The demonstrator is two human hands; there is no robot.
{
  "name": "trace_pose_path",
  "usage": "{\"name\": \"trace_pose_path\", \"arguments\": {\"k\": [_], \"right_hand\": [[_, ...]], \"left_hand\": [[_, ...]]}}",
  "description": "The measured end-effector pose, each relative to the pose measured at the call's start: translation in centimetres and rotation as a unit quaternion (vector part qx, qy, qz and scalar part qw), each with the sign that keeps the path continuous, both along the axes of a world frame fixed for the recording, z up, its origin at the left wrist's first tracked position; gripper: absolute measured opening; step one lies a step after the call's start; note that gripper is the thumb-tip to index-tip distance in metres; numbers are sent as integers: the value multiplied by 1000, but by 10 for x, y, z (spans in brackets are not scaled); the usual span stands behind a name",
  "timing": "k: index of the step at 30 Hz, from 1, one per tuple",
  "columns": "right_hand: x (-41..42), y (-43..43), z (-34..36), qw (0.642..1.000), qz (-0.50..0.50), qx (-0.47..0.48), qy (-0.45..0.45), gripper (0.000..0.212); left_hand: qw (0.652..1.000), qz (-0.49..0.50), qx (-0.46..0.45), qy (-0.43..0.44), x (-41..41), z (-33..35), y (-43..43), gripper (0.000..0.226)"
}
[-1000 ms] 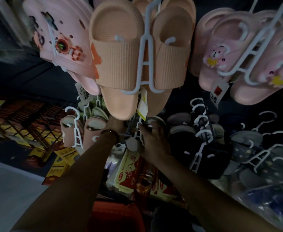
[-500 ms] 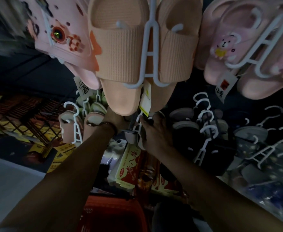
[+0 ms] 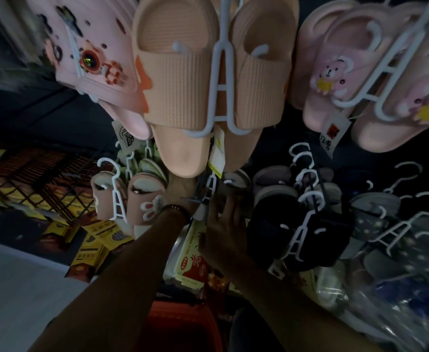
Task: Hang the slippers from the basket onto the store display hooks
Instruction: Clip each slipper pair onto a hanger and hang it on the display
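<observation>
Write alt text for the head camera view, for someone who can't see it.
In a dim shop, the left hand and right hand reach up to a white hanger just under a hanging pair of peach slippers. A red basket sits below them. Pink slippers hang alongside.

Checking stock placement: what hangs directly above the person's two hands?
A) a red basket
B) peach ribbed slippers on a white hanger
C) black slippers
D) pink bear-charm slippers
B: the peach ribbed slippers on a white hanger hang at top centre, just above the left hand and right hand.
</observation>
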State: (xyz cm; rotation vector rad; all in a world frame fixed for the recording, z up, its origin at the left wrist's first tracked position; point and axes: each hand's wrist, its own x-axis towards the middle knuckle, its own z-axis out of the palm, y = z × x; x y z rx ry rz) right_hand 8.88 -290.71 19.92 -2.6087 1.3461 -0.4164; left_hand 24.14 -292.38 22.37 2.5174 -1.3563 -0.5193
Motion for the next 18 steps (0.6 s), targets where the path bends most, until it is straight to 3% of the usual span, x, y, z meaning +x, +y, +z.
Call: {"name": "trace_pose_path", "arguments": {"k": [2,4,10,15,18], "right_hand": [[-1,4,-8,1000,15,7,0,104],[-2,4,-17,1000,12,8,4,98],[6,-18,-21,998,35,51,24,96],[11,-37,-19,994,28,91,56,117],[14,-41,-21,991,34,116,50,111]], "left_hand": [[992,-23,-86,-86,2,-9,-1,65],[995,-32,-50,-80,-5,-10,10,69],[970,-124,-118,-174,-25,0,27,64],[973,-149,-60,-165,-33,-9,28,83],[977,-127,-26,-169,-41,-14,32,95]]}}
